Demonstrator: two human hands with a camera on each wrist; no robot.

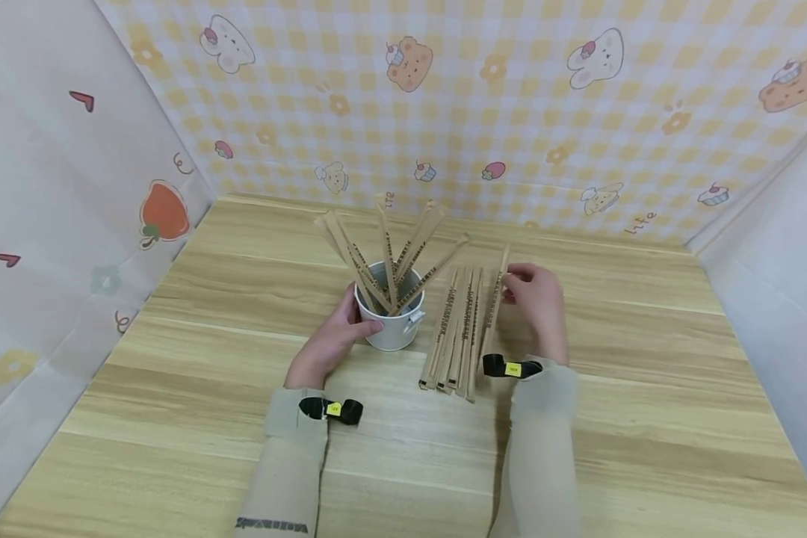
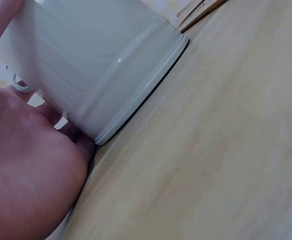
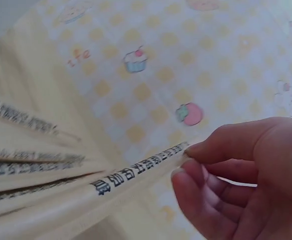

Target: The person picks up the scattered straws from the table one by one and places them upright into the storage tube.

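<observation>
Right hand (image 1: 536, 299): thumb and forefinger pinching one slim paper-wrapped stick (image 1: 495, 306) near its upper end, the other fingers curled loosely below. Stick slants down alongside the right edge of a pile of similar sticks (image 1: 469, 329), dark printing running along its length; whether its lower end touches the table I cannot tell.

Left hand (image 1: 332, 336): curved about a small white bucket (image 1: 390, 334), thumb across the near side, fingers round the left side. Bucket upright, base down on the wood-grain table (image 1: 645, 388), a little ear for its handle visible on the right side. Several brown sticks (image 1: 386, 246) stand inside, fanned out, leaning different ways, upper parts well above the rim; one tilts strongly to the right, towards the pile.

Pile lies between bucket and right hand, sticks roughly side by side, some overlapping, printed characters on the wrappers.

Both forearms in pale sleeves (image 1: 545, 448), a black band with a yellow label (image 1: 512, 369) at each wrist. Behind the table, a yellow-and-white checked cloth (image 1: 511, 112) with cartoon animals, cupcakes and strawberries; at left, a whitish sheet (image 1: 40, 187) bearing small red hearts.
</observation>
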